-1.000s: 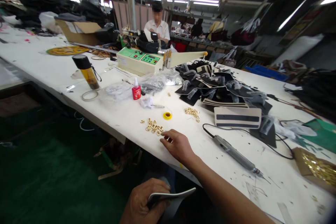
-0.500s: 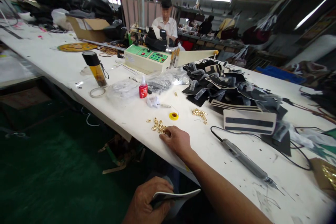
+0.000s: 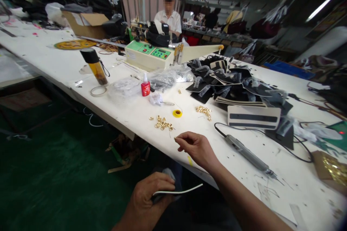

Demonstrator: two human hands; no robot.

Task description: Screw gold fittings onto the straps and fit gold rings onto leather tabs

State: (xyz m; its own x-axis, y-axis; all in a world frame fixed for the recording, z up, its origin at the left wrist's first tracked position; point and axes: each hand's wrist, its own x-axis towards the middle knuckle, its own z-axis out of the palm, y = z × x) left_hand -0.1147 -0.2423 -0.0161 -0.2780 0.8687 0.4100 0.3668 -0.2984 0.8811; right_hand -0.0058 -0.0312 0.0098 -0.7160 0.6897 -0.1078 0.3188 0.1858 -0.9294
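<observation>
My left hand (image 3: pixel 145 193) is closed on a thin, slightly curved panel (image 3: pixel 187 190) with a pale edge, held below the table's front edge. Between the thumb and forefinger of my right hand (image 3: pixel 196 148) is a small gold metal fitting (image 3: pixel 175 138), mostly covered by the fingertips. That hand hovers at the table's near edge, just right of a loose pile of gold fittings (image 3: pixel 162 123). Behind it lie a small yellow roll (image 3: pixel 177 113) and a second gold pile (image 3: pixel 204 110). To the right rests a grey electric screwdriver (image 3: pixel 246 153) with its cord.
Black and beige panels (image 3: pixel 253 117) are heaped on the right of the white table (image 3: pixel 130 115). A red bottle (image 3: pixel 145 87), plastic bags (image 3: pixel 124 90) and a tumbler (image 3: pixel 94 66) stand farther left. Behind the green-topped machine (image 3: pixel 149 56) a person (image 3: pixel 173 21) sits.
My right hand has drawn back from the gold pile toward the right, with a small fitting in its fingertips. My left hand has shifted slightly left, still holding the panel. The view has tilted slightly.
</observation>
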